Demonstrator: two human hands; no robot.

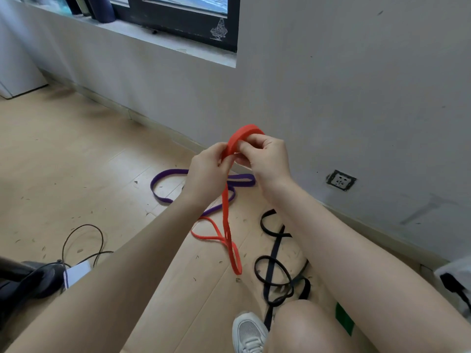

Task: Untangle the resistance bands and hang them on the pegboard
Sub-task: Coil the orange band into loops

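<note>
Red rubber, the red band (230, 200) is lifted off the wooden floor (63, 154) by both hands near the grey wall (356, 98). The left hand (207, 171) curls its fingers around the band's near strands, and the right hand (267, 159) pinches the arched top loop. Its lower loops trail onto the floor. A purple band (163, 197) lies behind the hands, far left; a black band (274, 271) lies tangled near right.
</note>
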